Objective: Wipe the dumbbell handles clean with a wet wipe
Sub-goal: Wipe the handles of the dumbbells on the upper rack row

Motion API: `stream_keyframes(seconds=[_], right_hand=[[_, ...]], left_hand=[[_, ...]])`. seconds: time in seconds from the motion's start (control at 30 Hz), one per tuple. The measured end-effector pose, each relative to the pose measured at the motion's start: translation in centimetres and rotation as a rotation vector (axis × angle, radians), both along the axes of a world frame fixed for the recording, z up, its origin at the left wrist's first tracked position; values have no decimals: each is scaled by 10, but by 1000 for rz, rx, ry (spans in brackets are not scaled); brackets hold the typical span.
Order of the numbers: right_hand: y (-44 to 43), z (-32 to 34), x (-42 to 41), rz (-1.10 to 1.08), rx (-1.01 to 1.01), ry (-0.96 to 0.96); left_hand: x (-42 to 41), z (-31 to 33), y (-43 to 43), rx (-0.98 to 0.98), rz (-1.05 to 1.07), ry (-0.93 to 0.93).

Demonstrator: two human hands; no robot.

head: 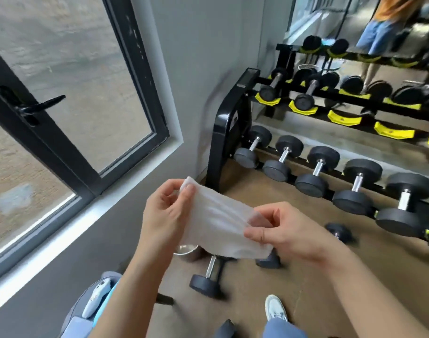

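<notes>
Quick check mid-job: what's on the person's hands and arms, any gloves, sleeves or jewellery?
No gloves: the left hand and the right hand are bare. No ring, watch or wristband shows on either. The left forearm and the right forearm are uncovered down to the frame's edge, with no sleeve in view.

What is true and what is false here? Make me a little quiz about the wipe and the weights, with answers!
1. The left hand and the right hand both hold the white wipe. True.
2. A dumbbell lies on the floor below the wipe. True.
3. The wipe is rubbing that dumbbell's handle. False: it is stretched between the hands, up in the air.
4. The rack is empty. False: rows of dumbbells sit on it.
</notes>
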State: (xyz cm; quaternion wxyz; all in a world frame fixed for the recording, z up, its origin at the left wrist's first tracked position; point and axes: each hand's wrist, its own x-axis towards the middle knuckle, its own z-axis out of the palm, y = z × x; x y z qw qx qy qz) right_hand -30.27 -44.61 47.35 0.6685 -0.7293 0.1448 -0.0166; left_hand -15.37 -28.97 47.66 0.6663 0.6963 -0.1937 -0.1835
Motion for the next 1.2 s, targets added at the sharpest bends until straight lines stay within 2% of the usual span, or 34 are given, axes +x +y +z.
stream_keyframes(seconds=[0.13,0.2,0.23,0.3,0.33,0.4,0.47,0.5,0.6,0.7,0.8,0.9,0.93,1.07,1.17,1.2], right_hand=[[-36,4,-37,-229,52,-9],[-60,1,-51,-349,151,-17],[-73,0,-57,-407,192,-20],[-104,-5,-66,-527,213,-16],[-122,-8,-69,-580,211,-12],[-160,-15,-75,-654,212,13],[-201,-19,-78,-651,251,38],[-222,-19,-79,-641,284,48],[-283,-22,-82,-617,359,93],[-334,-28,-81,-522,324,108],[-365,-24,-72,-462,190,148],[-389,-26,-60,-442,193,137],[-397,-28,-56,-415,198,128],[-430,-36,-31,-359,62,167],[-456,-40,3,-459,-64,175],[-466,-41,15,-496,-28,166]], left_hand=[[-2,-19,-44,36,-26,96],[-7,-33,-74,121,-74,48],[-12,-38,-90,178,-67,-47],[-28,-41,-123,237,-51,-389],[-40,-39,-142,213,-100,-548],[-70,-36,-185,146,-338,-653],[-97,-36,-237,136,-550,-607],[-107,-38,-264,156,-587,-587],[-117,-55,-327,259,-484,-771],[-111,-57,-371,345,-377,-820],[-98,-53,-401,422,-459,-768],[-76,-47,-424,417,-518,-637],[-68,-46,-430,403,-490,-557],[-33,-39,-460,253,-379,-26],[2,-40,-489,235,-448,90],[15,-42,-499,239,-461,98]])
